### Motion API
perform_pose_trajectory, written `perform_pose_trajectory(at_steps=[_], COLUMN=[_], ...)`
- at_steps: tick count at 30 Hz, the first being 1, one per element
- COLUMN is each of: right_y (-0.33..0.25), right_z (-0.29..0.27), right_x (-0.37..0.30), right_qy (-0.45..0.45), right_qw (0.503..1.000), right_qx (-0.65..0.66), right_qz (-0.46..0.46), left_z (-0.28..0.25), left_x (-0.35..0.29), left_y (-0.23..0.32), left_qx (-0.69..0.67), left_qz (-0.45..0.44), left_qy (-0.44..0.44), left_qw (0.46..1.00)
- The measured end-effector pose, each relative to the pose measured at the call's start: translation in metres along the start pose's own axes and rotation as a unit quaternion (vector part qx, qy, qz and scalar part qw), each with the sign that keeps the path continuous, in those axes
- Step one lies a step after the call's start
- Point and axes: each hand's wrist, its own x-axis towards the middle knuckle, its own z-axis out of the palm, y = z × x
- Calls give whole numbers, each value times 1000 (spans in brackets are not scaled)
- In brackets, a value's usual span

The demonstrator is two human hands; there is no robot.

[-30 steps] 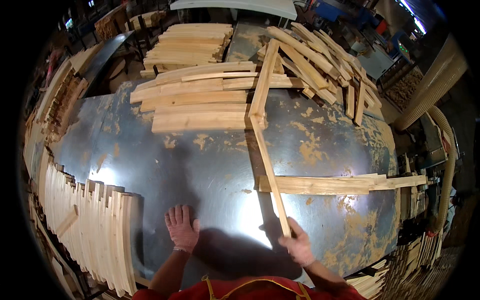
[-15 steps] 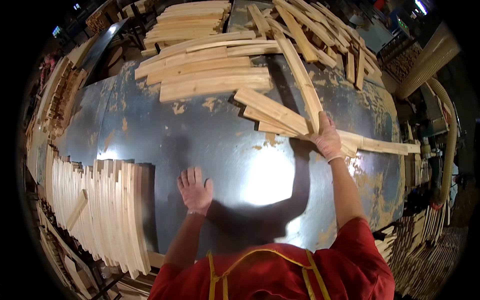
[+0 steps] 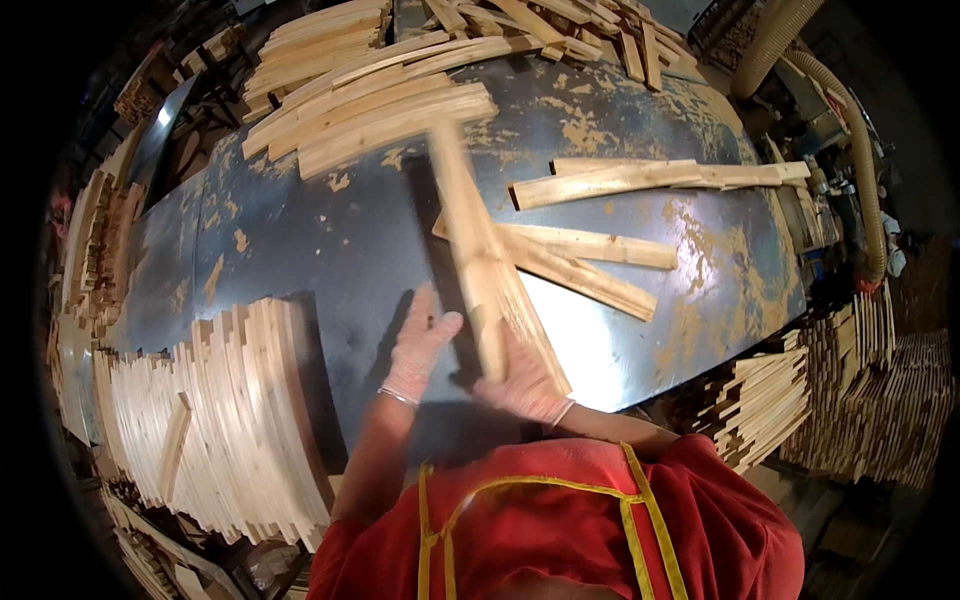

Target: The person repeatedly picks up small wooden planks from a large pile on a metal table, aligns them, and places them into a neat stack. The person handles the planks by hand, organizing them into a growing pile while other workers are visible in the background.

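Observation:
My right hand [image 3: 527, 382], in a thin pale glove, is wrapped round the near end of a wooden board [image 3: 463, 215]. This board is blurred and points away from me, its far end in front of the flat boards [image 3: 385, 125] at the back. Another board [image 3: 528, 315] lies under and beside it, its near end by my right hand. Two more boards [image 3: 590, 280] fan out to the right beneath them. Left of the held board is my gloved left hand [image 3: 420, 348], thumb and fingers apart, holding nothing.
A dark metal table [image 3: 300, 240] carries sawdust patches. Further boards [image 3: 620, 183] lie at its right. A row of upright-edged slats [image 3: 220, 420] stands at the left. A jumbled board pile [image 3: 560, 25] is at the back, a ribbed hose [image 3: 865, 170] at the right.
My right hand has come in toward my body and left, bringing the board with it. My left hand has moved slightly right and up. The view has turned, and the fanned boards now lie spread apart.

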Motion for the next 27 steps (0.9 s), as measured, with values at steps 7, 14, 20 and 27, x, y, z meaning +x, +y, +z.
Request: perform_pose_trajectory(at_steps=[7,14,20,27], right_y=[12,139,117,92], right_z=[-15,-162,-197,-111], right_x=[26,127,155,126], right_qy=[3,43,-131,-211], right_qw=[993,909,911,974], right_qx=[-81,-408,-379,-66], right_qz=[-88,77,99,53], left_z=[-89,-186,-79,108], left_x=[-83,-178,-122,-49], left_y=[-23,-41,-28,-6], left_qx=[202,721,588,-40], left_qz=[-100,-183,-54,-83], left_qy=[161,266,135,-1], left_qw=[961,613,796,996])
